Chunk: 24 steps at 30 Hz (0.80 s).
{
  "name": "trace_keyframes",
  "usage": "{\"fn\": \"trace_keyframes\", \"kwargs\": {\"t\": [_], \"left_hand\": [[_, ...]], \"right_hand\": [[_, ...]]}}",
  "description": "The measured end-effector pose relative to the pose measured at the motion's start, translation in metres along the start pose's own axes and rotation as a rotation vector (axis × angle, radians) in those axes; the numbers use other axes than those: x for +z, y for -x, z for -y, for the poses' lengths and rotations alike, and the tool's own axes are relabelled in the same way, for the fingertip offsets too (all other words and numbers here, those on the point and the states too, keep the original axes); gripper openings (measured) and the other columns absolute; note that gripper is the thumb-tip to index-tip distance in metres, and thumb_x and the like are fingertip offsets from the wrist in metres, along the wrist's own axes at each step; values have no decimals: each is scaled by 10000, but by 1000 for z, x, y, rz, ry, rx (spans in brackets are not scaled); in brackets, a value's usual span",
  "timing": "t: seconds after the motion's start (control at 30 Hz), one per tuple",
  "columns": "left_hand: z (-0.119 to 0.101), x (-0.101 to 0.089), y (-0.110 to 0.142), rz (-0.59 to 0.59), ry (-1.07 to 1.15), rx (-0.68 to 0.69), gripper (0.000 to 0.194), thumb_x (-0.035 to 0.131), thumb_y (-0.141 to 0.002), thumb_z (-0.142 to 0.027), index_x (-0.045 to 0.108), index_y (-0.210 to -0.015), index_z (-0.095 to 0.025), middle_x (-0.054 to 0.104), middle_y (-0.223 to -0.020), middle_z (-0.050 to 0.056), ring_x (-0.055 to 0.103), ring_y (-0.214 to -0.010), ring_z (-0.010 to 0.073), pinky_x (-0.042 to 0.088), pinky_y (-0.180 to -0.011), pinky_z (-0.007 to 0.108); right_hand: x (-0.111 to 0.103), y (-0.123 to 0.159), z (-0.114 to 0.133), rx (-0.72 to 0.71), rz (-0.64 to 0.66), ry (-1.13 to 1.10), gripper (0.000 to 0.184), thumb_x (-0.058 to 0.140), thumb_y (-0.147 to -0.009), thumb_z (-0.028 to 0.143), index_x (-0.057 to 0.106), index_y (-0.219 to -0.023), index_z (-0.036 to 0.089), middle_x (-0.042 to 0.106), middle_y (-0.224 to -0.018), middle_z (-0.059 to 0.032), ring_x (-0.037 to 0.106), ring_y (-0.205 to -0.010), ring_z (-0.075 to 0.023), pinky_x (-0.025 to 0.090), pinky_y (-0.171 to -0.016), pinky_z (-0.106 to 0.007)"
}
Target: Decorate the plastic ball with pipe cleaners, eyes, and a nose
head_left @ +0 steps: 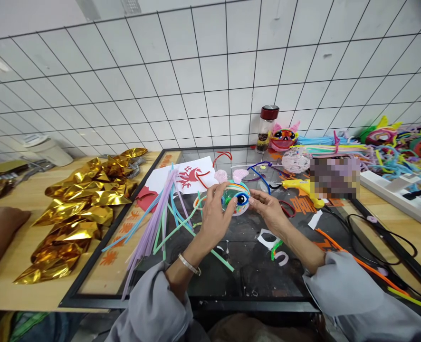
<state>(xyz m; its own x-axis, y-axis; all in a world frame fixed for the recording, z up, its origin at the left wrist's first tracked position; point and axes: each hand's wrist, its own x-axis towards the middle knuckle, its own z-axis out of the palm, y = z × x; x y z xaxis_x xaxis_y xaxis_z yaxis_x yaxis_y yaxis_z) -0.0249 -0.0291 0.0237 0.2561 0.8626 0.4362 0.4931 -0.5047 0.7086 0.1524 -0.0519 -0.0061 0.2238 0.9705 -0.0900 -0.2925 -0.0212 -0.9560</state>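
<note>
Between my two hands is a small round animal head of pipe cleaners (242,189), with pink fuzzy ears on top, striped coloured edging and a big blue-and-black eye. My left hand (215,209) grips its left side, thumb beside the eye, and covers part of it. On the opposite side, the fingertips of my right hand (267,205) pinch the rim next to the eye. Left of my left hand lies a bundle of lilac, blue and green pipe cleaners (153,228). A white paper cut-out (267,239) and a green curl (276,248) lie below my right hand.
A black-framed glass panel (246,301) covers the table's middle. Gold foil balloons (78,213) lie left, near another person's arm (4,237). A yellow glue gun (299,186), glass bottle (265,129), finished pink head (283,137) and white power strip (399,194) stand or lie right.
</note>
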Motion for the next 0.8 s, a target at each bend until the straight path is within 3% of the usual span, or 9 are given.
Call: {"fn": "trace_keyframes", "kwargs": {"t": [0.2,0.27,0.4,0.47,0.67,0.8], "left_hand": [[-2,-1,0,10,-12,-11,408,529,-944,-327,563,-1334,-213,550,-1288,124,567,-1223,255,456,-1056,424],[-2,-2,0,14,-16,-14,384,529,-946,-323,584,-1314,-224,556,-1270,115,572,-1216,250,458,-1055,414],[-1,-2,-1,16,-27,-26,386,538,-943,-313,596,-1311,-210,560,-1261,122,580,-1204,252,462,-1052,413],[0,-2,-2,8,-29,-24,390,538,-943,-313,594,-1315,-210,559,-1263,121,581,-1206,249,462,-1052,409],[2,-2,-2,11,-30,-53,402,513,-960,-344,584,-1323,-188,555,-1277,135,567,-1234,258,455,-1062,427],[2,-2,-3,8,-26,-58,390,513,-960,-343,585,-1316,-202,559,-1282,128,562,-1240,256,450,-1067,433]], "right_hand": [[2,-2,-5,-104,-157,82,507,905,-514,432,744,-945,217,707,-913,-30,618,-758,-171,529,-719,-335],[2,-2,-7,-230,-206,163,433,879,-548,411,732,-906,216,668,-848,-18,593,-735,-166,515,-695,-322],[5,0,-5,-534,-195,400,152,748,-749,371,728,-774,223,630,-764,-20,582,-728,-177,487,-683,-316],[6,4,-4,-643,-181,508,124,684,-831,328,732,-774,230,640,-763,-25,593,-740,-186,490,-697,-326],[4,18,-11,-947,-81,869,297,484,-948,152,722,-1118,206,642,-878,-82,596,-832,-224,495,-764,-378],[2,21,-17,-1013,-65,969,451,407,-927,58,646,-1276,212,614,-946,-100,567,-870,-232,493,-765,-385]]}}
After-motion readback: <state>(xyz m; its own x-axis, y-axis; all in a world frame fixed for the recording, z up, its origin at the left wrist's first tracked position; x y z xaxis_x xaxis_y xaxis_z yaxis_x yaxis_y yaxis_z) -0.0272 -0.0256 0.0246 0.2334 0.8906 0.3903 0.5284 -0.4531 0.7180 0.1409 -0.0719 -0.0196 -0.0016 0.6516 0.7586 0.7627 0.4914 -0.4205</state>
